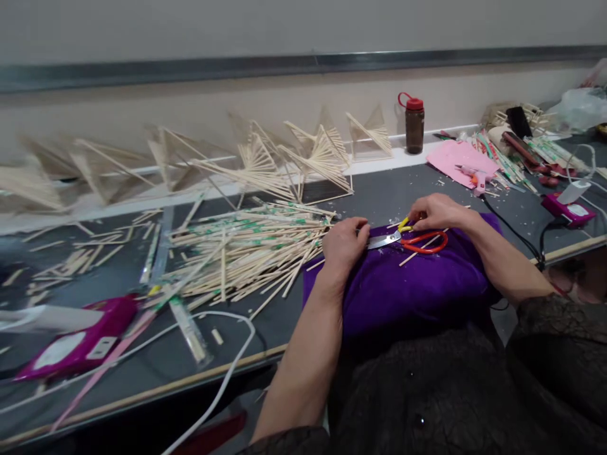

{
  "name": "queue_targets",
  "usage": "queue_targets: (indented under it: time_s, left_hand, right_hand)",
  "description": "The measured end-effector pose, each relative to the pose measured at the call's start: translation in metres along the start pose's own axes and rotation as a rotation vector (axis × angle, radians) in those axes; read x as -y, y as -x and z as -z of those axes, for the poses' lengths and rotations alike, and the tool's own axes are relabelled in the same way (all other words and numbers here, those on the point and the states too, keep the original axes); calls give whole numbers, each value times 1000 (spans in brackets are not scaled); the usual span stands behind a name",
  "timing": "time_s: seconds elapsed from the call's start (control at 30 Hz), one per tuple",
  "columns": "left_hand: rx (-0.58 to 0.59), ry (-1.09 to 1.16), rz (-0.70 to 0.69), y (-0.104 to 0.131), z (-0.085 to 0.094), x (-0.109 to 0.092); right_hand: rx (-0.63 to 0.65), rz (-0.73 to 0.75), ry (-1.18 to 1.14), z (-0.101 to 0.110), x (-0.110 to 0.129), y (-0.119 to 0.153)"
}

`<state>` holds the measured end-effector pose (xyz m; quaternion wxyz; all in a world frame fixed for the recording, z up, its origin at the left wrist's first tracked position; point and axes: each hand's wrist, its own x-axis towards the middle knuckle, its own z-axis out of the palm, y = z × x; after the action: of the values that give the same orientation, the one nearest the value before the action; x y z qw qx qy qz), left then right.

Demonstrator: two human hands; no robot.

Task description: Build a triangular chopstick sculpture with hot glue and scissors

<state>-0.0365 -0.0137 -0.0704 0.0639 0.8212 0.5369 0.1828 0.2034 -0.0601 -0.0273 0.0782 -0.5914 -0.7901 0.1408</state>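
A pair of scissors [386,239] with one red and one yellow handle lies across a purple cloth [403,297] at the table's front edge. My right hand [437,212] has its fingers bent round the yellow handle; the red loop lies free on the cloth. Beside the blade tips, my left hand [345,244] is closed with its fingers curled under, so what they hold is hidden. It rests at the right end of a big pile of thin wooden sticks [256,253], some in green-marked wrappers. A few loose sticks [415,256] lie near the scissors.
Stick structures [313,155] stand along the wall, with a red-capped bottle [414,126] to their right. Pink sheets [455,158] carry a glue gun [478,180]. Magenta power strips [80,338] sit at both sides, and a white cable [237,360] hangs over the front edge.
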Motion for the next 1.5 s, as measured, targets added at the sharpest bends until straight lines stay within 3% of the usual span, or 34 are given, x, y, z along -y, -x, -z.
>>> queue_targets:
  time_s: [0.1, 0.2, 0.6, 0.77, 0.93, 1.1, 1.23, 1.33, 1.5]
  left_hand:
    - [90, -14, 30, 0, 3, -1]
    - [135, -18, 51, 0, 6, -3]
    - [140, -86, 10, 1, 9, -5]
    - [124, -124, -33, 0, 5, -5]
    - [132, -134, -55, -2, 3, -4]
    - [142, -134, -49, -2, 4, -1]
    - [162, -142, -52, -2, 5, 0]
    - [169, -142, -43, -2, 6, 0]
    - [166, -130, -59, -3, 4, 2]
  right_hand:
    - [82, -22, 203, -4, 19, 1]
    - [84, -36, 281, -6, 23, 0]
    - [125, -26, 146, 5, 16, 9]
    - [-69, 61, 70, -10, 6, -16]
    - [63, 141, 219, -25, 11, -55]
    - [158, 178, 282, -17, 20, -72]
    - [168, 119, 247, -14, 17, -69]
    - [172, 35, 268, -9, 1, -61]
    - [58, -397, 422, 12, -53, -36]
